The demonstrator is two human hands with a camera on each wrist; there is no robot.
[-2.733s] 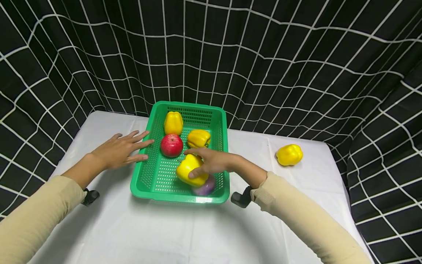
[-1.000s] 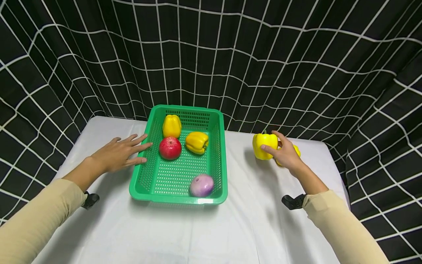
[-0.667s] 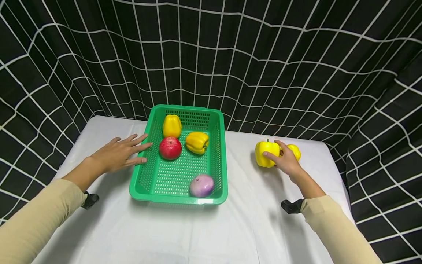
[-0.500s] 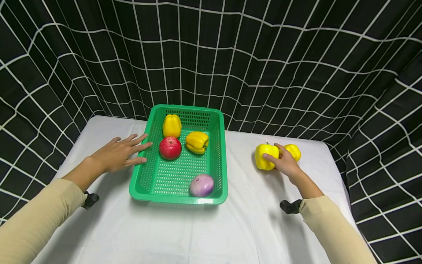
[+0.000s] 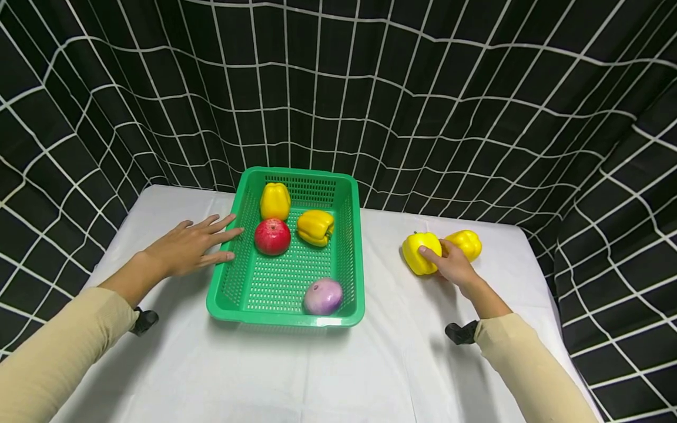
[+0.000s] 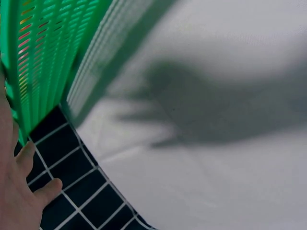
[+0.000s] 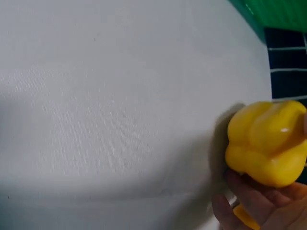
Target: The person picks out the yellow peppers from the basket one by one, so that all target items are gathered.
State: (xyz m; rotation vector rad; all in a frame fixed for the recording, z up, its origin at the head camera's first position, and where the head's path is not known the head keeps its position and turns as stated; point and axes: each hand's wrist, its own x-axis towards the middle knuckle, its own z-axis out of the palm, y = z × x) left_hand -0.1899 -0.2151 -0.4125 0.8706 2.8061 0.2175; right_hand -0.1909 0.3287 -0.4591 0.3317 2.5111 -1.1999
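Observation:
My right hand (image 5: 453, 263) grips a yellow bell pepper (image 5: 420, 252) on the white table, right of the basket; thumb in front, fingers behind. A second yellow bell pepper (image 5: 465, 244) lies just behind that hand, partly hidden by it. In the right wrist view the gripped pepper (image 7: 268, 141) shows at the right edge. My left hand (image 5: 185, 247) has its fingers spread, fingertips over the left rim of the green basket (image 5: 285, 319). Inside the basket are an upright yellow pepper (image 5: 275, 201), another on its side (image 5: 315, 228), a red pomegranate (image 5: 272, 237) and a purple onion-like vegetable (image 5: 323, 296).
A white cloth covers the table (image 5: 264, 376). Black curtain (image 5: 328, 88) with a white grid stands behind and at both sides. A black strap mount (image 5: 461, 333) sits at the right wrist, another (image 5: 145, 322) at the left.
My right hand has carried the yellow pepper out of the basket to the table on the right, lowered it, then shifted it slightly left. The left hand stays at the rim.

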